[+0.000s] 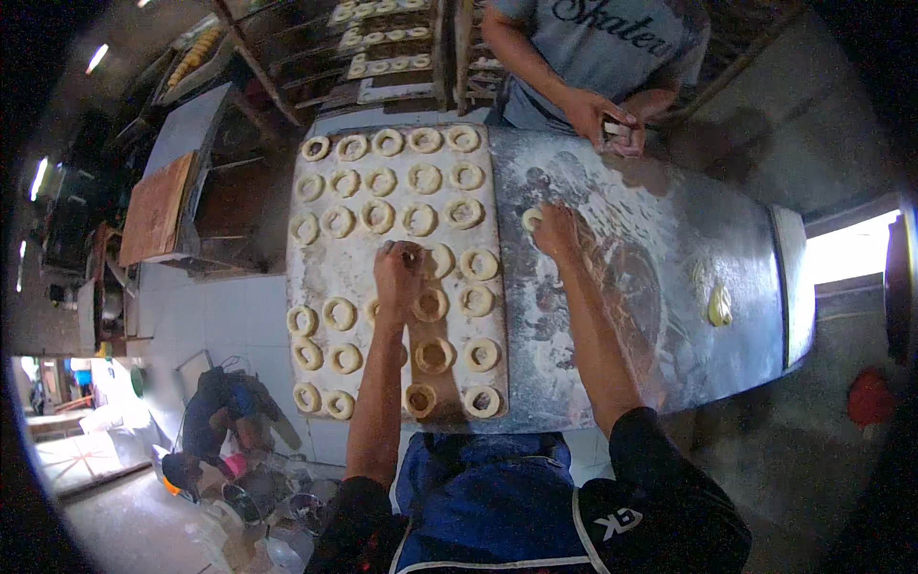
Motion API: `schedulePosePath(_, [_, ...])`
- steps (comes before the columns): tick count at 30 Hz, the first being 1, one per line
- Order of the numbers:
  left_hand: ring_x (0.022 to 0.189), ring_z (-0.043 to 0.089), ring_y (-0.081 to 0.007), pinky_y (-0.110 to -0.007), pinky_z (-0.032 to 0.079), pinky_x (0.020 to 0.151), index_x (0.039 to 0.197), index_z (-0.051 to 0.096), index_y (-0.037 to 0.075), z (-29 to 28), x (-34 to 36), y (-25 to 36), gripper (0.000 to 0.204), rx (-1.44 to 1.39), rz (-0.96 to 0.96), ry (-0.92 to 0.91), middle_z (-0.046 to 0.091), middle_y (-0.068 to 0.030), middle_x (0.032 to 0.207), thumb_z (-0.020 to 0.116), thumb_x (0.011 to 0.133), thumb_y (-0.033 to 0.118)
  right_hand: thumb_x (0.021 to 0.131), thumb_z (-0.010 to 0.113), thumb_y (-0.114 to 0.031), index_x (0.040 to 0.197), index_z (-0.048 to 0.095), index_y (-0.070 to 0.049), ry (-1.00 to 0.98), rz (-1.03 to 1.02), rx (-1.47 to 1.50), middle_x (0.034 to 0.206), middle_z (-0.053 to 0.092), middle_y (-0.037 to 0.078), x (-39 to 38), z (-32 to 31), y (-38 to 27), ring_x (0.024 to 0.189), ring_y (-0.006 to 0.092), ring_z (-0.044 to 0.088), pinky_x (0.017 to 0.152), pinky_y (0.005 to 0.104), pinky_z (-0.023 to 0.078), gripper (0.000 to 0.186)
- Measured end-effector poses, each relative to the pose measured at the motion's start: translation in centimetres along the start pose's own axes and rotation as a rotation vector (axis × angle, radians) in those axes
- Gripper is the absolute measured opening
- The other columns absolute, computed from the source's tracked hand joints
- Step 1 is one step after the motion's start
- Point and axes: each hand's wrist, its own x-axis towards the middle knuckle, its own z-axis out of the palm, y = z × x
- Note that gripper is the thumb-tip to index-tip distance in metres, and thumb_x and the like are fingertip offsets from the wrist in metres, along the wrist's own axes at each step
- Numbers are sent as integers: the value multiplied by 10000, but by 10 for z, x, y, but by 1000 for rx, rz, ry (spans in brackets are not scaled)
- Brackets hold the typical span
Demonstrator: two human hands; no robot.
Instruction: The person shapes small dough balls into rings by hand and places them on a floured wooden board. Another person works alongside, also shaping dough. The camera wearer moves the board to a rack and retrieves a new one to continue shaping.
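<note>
Rows of pale dough rings (424,178) lie on a floured, flat tray (320,271) in front of me. My left hand (397,273) is over the middle of the tray with its fingers curled together, close beside a dough ring (438,259). Whatever those fingers hold, if anything, is hidden. To the right of the tray, my right hand (555,230) is low over the floured metal tabletop (612,383). Its fingers are closed on a small piece of pale dough (532,220), which shows at their left side.
Across the table a person's hands (612,124) hold a small pale thing. A yellowish lump (720,306) lies on the tabletop's right part. Racks with dough trays (387,62) stand behind. Another person (225,407) is low at the left, near pots and containers.
</note>
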Motion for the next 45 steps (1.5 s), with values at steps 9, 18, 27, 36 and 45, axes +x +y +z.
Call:
schedulePosePath(9, [900, 597, -317, -413, 471, 793, 1042, 641, 26, 14, -56, 82, 249, -189, -44, 94, 633, -154, 988, 696, 832, 149, 694, 778, -161, 856, 643, -28, -156, 92, 559, 786, 669, 165, -92, -36, 54, 766, 316, 665, 693, 429, 516, 250])
schedulePosePath(18, [920, 638, -188, -337, 512, 792, 1157, 624, -28, 109, -118, 203, 308, -639, -204, -168, 682, -107, 1032, 654, 914, 160, 734, 801, -150, 936, 576, -32, 6, 13, 713, 864, 638, 92, -160, -34, 86, 851, 233, 648, 730, 383, 521, 324])
schedulePosePath(27, [924, 620, -177, -324, 509, 782, 1183, 548, 1, 147, -154, 261, 272, -861, -294, -88, 649, -120, 1020, 599, 967, 159, 754, 743, -70, 1223, 456, -94, -145, -9, 1176, 1081, 610, 157, -204, -68, 112, 962, 254, 635, 792, 378, 509, 550])
schedulePosePath(36, [984, 612, -229, -340, 522, 801, 1219, 382, 124, 157, -175, 281, 487, -1535, -554, -208, 582, -85, 1011, 606, 836, -77, 942, 560, -387, 1172, 547, -55, -357, 27, 1728, 829, 632, 117, -202, -71, 141, 821, 270, 631, 772, 369, 503, 404])
schedulePosePath(45, [799, 549, -198, -365, 438, 686, 1046, 450, 93, 179, -154, 271, 208, -855, -177, 36, 517, -63, 876, 515, 891, 216, 953, 512, -497, 919, 627, 3, -267, 394, 1468, 709, 592, 93, -209, -60, 126, 638, 240, 536, 636, 432, 458, 514])
